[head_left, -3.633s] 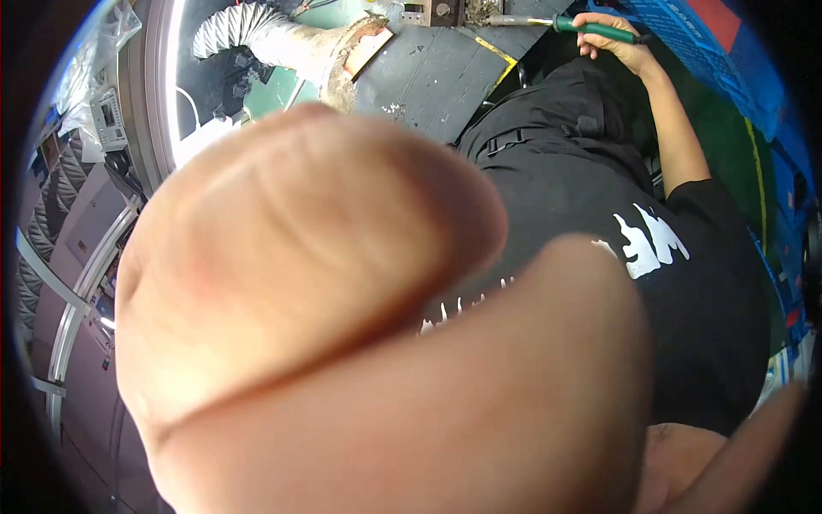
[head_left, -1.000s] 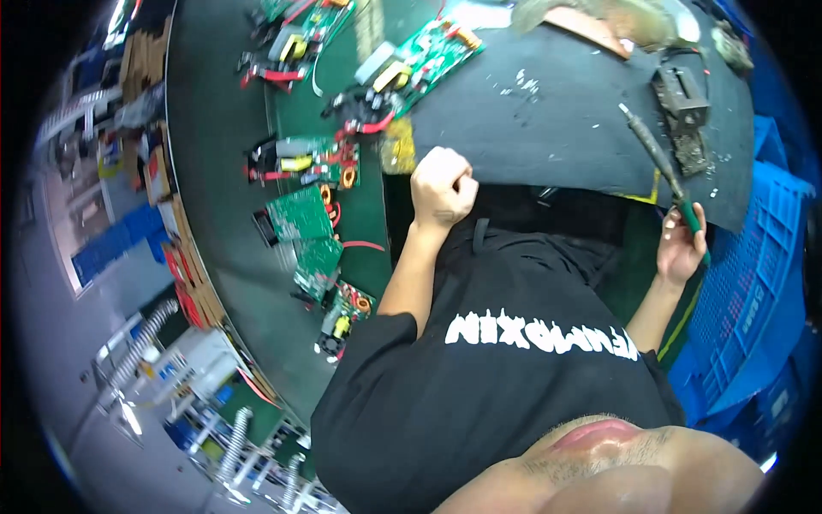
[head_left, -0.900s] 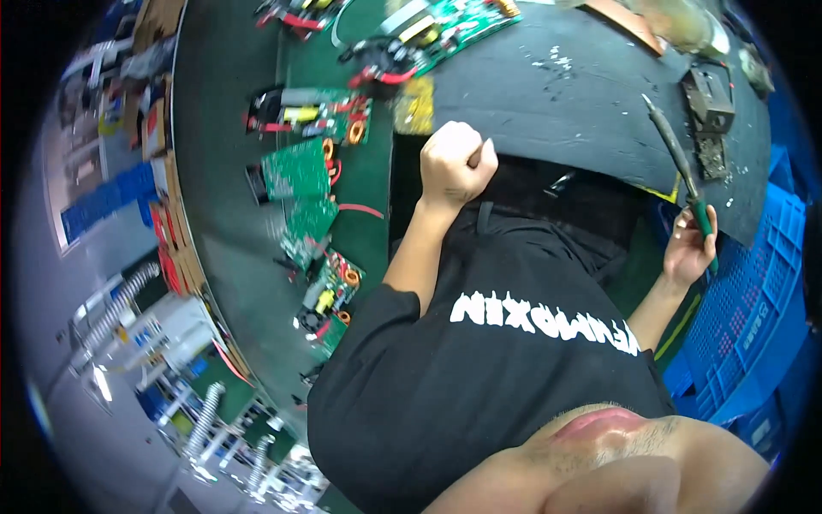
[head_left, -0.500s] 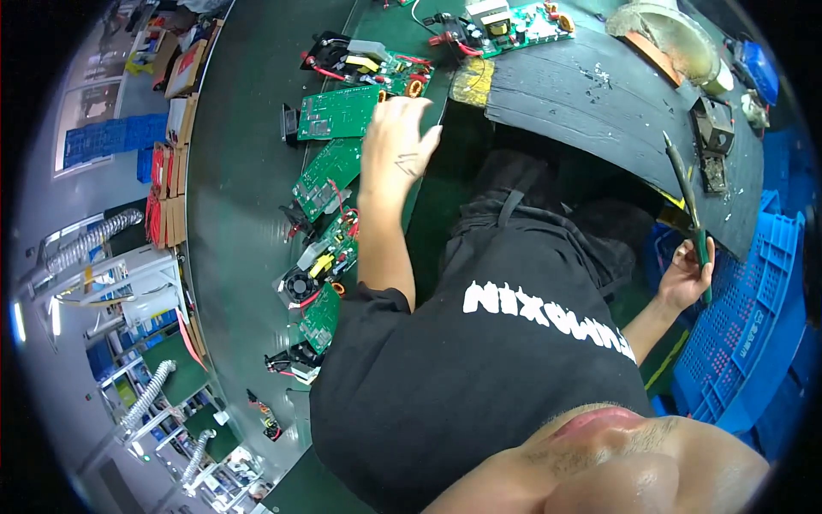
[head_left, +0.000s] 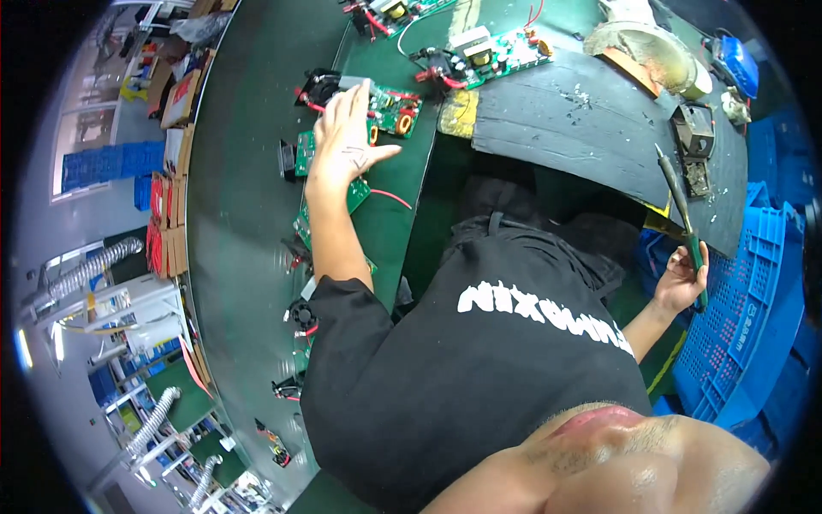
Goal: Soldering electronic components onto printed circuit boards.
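The left hand (head_left: 347,137) lies spread, fingers (head_left: 342,94) released, flat over a green circuit board (head_left: 390,96) on the green tabletop (head_left: 248,171), gripping nothing. More circuit boards (head_left: 484,56) sit further along the same tabletop (one with red wires). The right hand (head_left: 681,278) is clenched around the green handle of a soldering iron (head_left: 681,210), whose tip reaches over the dark work mat (head_left: 582,128), near a small black stand (head_left: 692,133)

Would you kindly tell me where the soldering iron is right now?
In the head view, the soldering iron is at the right, held in the right hand, its tip over the dark mat beside the blue crate.
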A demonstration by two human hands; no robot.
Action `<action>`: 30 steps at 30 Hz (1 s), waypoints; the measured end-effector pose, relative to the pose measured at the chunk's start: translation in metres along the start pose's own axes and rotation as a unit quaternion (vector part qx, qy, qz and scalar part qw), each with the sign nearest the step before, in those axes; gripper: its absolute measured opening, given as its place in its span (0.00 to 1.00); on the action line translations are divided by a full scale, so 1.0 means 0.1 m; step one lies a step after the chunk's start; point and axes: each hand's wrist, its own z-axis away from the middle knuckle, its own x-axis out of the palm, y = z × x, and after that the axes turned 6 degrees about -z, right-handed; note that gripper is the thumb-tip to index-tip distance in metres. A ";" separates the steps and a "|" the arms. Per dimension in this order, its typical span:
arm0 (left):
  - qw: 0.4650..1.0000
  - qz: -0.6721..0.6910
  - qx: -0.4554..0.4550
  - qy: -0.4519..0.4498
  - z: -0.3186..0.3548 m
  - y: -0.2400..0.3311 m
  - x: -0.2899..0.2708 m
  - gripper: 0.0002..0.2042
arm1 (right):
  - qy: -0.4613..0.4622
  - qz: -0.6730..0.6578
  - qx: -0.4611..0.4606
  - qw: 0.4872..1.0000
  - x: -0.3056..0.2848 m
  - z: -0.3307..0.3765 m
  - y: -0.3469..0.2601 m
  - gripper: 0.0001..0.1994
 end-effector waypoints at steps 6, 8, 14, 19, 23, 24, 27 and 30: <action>0.984 0.088 0.123 0.095 -0.88 0.37 0.27 0.52 | 0.019 0.011 -0.012 1.000 0.18 -0.18 0.13 0.24; 0.982 0.060 0.152 0.094 -1.16 0.37 0.37 0.52 | 0.017 0.024 -0.013 0.999 0.19 -0.22 0.11 0.24; 0.985 -0.075 0.150 -0.030 -1.46 0.59 0.38 0.46 | 0.070 0.040 -0.047 0.996 0.13 -0.17 0.07 0.24; 0.979 -0.126 0.146 -0.059 -1.49 0.63 0.33 0.36 | 0.088 0.056 -0.052 0.993 0.11 -0.15 0.09 0.24; 0.971 -0.147 0.184 -0.030 -1.54 0.66 0.23 0.31 | 0.090 0.069 -0.047 0.992 0.12 -0.16 0.06 0.24; 0.970 -0.149 0.192 -0.016 -1.55 0.66 0.19 0.29 | 0.090 0.074 -0.038 0.992 0.12 -0.17 0.07 0.24; 0.967 -0.116 0.228 -0.018 -1.67 0.49 0.14 0.28 | 0.094 0.075 -0.028 0.992 0.15 -0.19 0.09 0.24; 0.956 -0.076 0.284 0.001 -1.82 0.34 0.03 0.30 | 0.107 0.094 -0.034 0.989 0.19 -0.14 0.05 0.24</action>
